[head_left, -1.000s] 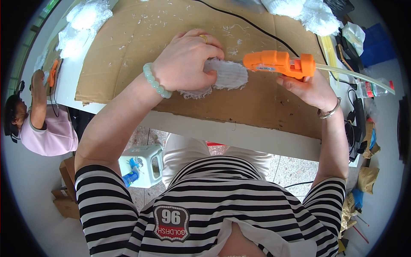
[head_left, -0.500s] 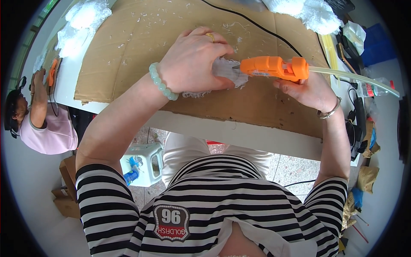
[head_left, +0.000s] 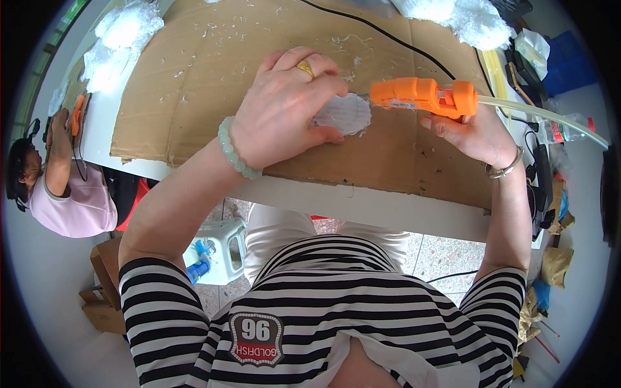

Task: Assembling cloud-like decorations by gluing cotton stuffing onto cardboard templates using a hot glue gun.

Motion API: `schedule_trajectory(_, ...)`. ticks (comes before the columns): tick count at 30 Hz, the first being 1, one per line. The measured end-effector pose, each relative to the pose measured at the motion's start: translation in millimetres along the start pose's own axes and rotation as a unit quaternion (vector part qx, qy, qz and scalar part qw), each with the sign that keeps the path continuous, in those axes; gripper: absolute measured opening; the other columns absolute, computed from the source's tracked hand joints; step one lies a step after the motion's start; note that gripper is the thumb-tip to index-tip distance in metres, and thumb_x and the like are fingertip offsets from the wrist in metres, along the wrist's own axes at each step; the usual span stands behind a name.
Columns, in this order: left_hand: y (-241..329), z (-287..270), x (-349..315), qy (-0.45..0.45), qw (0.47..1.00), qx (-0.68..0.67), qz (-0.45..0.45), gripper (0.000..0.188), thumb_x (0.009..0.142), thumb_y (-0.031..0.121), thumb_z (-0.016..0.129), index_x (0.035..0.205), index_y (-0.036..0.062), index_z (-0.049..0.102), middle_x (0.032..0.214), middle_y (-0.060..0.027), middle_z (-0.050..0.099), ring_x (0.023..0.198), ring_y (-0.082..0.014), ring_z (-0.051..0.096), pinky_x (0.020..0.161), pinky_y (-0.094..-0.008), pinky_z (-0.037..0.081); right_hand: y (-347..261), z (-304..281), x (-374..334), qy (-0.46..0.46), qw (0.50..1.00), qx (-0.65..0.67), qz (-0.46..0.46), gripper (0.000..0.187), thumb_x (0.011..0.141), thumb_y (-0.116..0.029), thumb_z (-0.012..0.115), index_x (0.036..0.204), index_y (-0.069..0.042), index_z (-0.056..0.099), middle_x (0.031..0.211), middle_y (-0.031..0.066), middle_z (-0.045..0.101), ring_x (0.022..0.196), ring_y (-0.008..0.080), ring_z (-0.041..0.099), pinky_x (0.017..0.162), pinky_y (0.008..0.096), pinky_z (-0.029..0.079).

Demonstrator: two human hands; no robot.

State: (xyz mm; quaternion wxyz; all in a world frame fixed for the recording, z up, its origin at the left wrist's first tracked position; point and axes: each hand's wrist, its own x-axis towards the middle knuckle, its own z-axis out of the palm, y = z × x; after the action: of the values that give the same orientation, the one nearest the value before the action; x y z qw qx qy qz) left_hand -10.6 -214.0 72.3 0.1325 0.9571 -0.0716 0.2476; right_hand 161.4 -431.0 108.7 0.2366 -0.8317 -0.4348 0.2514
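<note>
My left hand arches over an oval white piece with a ribbed, fabric-like face. Its thumb lies at the near edge and the fingers curl round the far side, covering the piece's left end. A hot glue gun with an orange body sits in my right hand, wrapped round its handle. The nozzle points left, close by the right edge of the white piece; whether it touches cannot be made out. From the gun's back, a long translucent glue stick sticks out to the right.
Under the hands lies a cardboard sheet strewn with white threads. A black cable crosses its far side. Clear plastic bags stand at the far corners. Another person works at far left. A pale stool stands below the table.
The glue gun has moved right, its nozzle drawn back from over the white piece. My left hand has shifted slightly left and nearer, and more of the piece's ribbed face shows.
</note>
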Motion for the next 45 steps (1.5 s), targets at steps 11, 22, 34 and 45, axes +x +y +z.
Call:
schedule_trajectory(11, 7, 2, -6, -0.027, 0.998, 0.026, 0.058, 0.028, 0.061, 0.028, 0.076, 0.083, 0.0113, 0.069, 0.102, -0.0017, 0.060, 0.109, -0.0271, 0.048, 0.095, -0.0498, 0.033, -7, 4, 2, -0.011, 0.998, -0.055, 0.015, 0.029, 0.078, -0.018, 0.070, 0.101, -0.005, 0.059, 0.076, 0.0010, 0.060, 0.068, 0.0092, 0.052, 0.066, 0.0230, 0.044)
schedule_trajectory(22, 6, -2, -12, -0.058, 0.997, 0.029, 0.053, 0.030, 0.061, 0.032, 0.075, 0.084, 0.0142, 0.071, 0.104, 0.0001, 0.060, 0.112, -0.0271, 0.046, 0.098, -0.0526, 0.030, -5, 5, 2, 0.018, 0.998, -0.061, -0.026, 0.028, 0.079, -0.021, 0.069, 0.101, -0.005, 0.061, 0.074, 0.0014, 0.061, 0.066, 0.0109, 0.054, 0.066, 0.0248, 0.045)
schedule_trajectory(34, 4, -2, -15, -0.056, 0.996, 0.033, 0.061, 0.030, 0.060, 0.031, 0.076, 0.085, 0.0165, 0.070, 0.104, 0.0011, 0.059, 0.112, -0.0271, 0.046, 0.098, -0.0524, 0.030, -6, 6, 0, 0.025, 0.997, -0.073, -0.029, 0.028, 0.080, -0.025, 0.068, 0.101, -0.008, 0.061, 0.071, 0.0031, 0.059, 0.061, 0.0138, 0.051, 0.062, 0.0262, 0.043)
schedule_trajectory(45, 5, -3, -15, -0.059, 0.996, 0.037, 0.057, 0.028, 0.062, 0.031, 0.075, 0.086, 0.0178, 0.071, 0.104, 0.0006, 0.059, 0.112, -0.0272, 0.046, 0.099, -0.0522, 0.030, 0, -1, -6, 0.005, 0.993, 0.109, -0.046, 0.023, 0.079, -0.007, 0.066, 0.099, -0.001, 0.057, 0.077, 0.0018, 0.060, 0.069, 0.0087, 0.055, 0.067, 0.0230, 0.046)
